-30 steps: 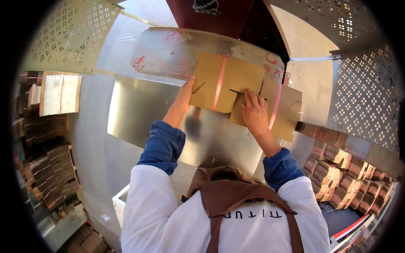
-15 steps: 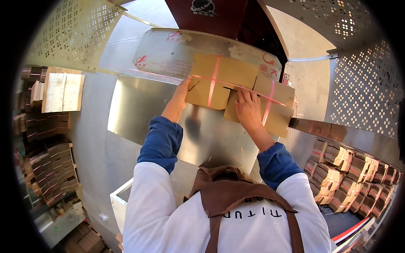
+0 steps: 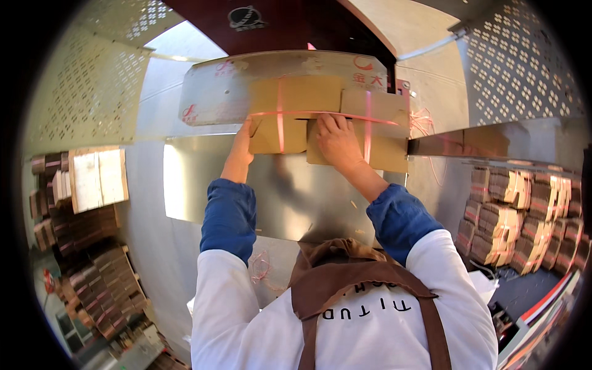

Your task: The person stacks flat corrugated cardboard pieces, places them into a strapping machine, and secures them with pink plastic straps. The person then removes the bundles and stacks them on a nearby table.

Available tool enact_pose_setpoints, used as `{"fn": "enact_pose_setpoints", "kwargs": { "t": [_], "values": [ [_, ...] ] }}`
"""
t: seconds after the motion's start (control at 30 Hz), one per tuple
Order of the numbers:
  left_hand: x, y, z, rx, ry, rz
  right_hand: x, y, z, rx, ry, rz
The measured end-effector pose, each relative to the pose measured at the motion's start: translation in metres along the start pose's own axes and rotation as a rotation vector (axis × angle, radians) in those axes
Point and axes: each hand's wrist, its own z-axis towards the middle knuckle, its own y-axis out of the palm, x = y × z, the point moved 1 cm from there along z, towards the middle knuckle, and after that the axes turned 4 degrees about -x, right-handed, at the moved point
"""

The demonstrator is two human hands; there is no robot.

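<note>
A flat bundle of brown cardboard [image 3: 296,95] lies on the metal table [image 3: 216,179], over the edge of its printed plate. A long pink strap [image 3: 382,121] runs across it, and two more cross it from front to back. My left hand [image 3: 239,151] grips the bundle's left edge, its thumb side along the cardboard. On the front of the bundle, right of its middle, rests my right hand [image 3: 336,140]. Its fingers are bent together over the long strap, and their tips are partly hidden.
Behind the table stands a dark red machine [image 3: 296,28]. A metal rail [image 3: 493,139] and perforated panel [image 3: 524,74] are at the right. Strapped cardboard stacks [image 3: 499,216] stand right, and more stacks [image 3: 105,283] left. Loose pink strapping [image 3: 422,123] hangs beside the table's right end.
The whole view has turned, so the table and bundle now look more level and further left. Both hands keep nearly the same places on the bundle.
</note>
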Motion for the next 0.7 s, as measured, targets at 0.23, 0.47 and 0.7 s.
{"fn": "enact_pose_setpoints", "kwargs": {
  "t": [0.23, 0.47, 0.7],
  "values": [
    [-0.008, -0.014, 0.020, -0.025, -0.088, 0.004, 0.002, -0.014, 0.005, 0.013, 0.024, 0.092],
    [0.001, -0.010, 0.013, -0.053, -0.163, 0.047, -0.003, -0.021, 0.005, -0.046, 0.074, 0.101],
    [0.029, -0.087, 0.094, -0.231, -0.478, 0.458, -0.007, -0.028, 0.009, -0.094, 0.110, 0.141]
  ]
}}
